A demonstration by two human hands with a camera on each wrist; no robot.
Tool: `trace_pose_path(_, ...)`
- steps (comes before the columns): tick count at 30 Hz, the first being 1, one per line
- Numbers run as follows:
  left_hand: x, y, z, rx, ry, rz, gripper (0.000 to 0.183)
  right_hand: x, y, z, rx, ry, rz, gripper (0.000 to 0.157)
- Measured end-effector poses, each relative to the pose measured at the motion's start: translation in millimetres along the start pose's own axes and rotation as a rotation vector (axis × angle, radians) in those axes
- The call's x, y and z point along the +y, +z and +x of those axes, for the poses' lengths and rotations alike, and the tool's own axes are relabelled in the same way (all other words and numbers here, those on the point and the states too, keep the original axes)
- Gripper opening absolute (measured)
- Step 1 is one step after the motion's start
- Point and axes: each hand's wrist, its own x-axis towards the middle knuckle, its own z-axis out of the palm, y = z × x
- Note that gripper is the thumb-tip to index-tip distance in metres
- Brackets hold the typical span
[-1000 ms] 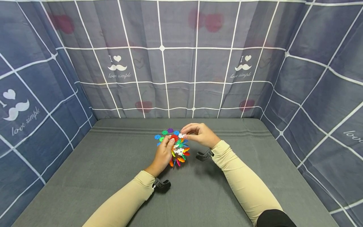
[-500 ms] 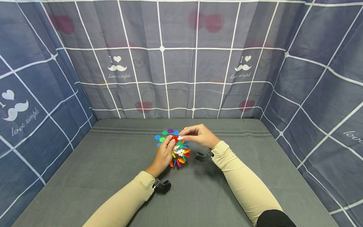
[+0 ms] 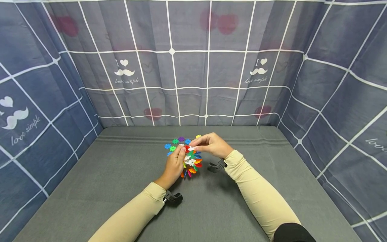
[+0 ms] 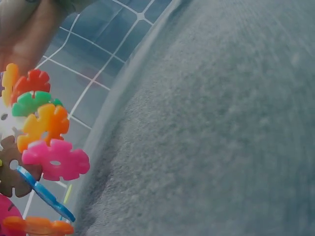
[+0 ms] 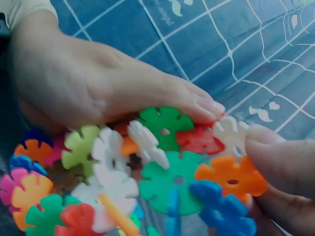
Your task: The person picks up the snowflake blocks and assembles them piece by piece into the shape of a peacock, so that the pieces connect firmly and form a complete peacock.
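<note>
one flower-piece cluster (image 3: 191, 162) sits below the head view's centre, the left hand (image 3: 173, 163) gripping its red piece (image 5: 199, 140); just right of that, the right hand (image 3: 214, 145) pinches a white piece (image 5: 228, 130).

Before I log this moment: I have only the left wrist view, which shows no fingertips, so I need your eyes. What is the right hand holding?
Observer: The right hand pinches a white flower piece.
Operator: Thanks. And the other hand?
Observer: The left hand grips a red flower piece, right beside the white one; I can't tell whether the two are locked together.
Operator: Anything lying beyond the hands?
Observer: Yes, loose flower pieces on the gray cloth, including a purple one.
</note>
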Motion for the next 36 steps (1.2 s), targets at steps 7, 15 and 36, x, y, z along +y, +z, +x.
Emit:
trace_pose_path(7,0.1,-3.3,-0.1,-0.015,-0.051,-0.059,0.024,-0.3,4.9,5.2,0.016,-0.014,-0.023,0.019)
trace_pose_path(15,-4.8,-4.8,3.7,0.035,-0.227,-0.249,0.033,15.6,-1.3,7.9,0.141,-0.032,-0.068,0.029)
trace_pose_path(36,-6.5,-4.5,4.2,0.088,-0.229,-0.207,0.018,88.3,-38.0,12.6,0.128,0.296,-0.671,0.053)
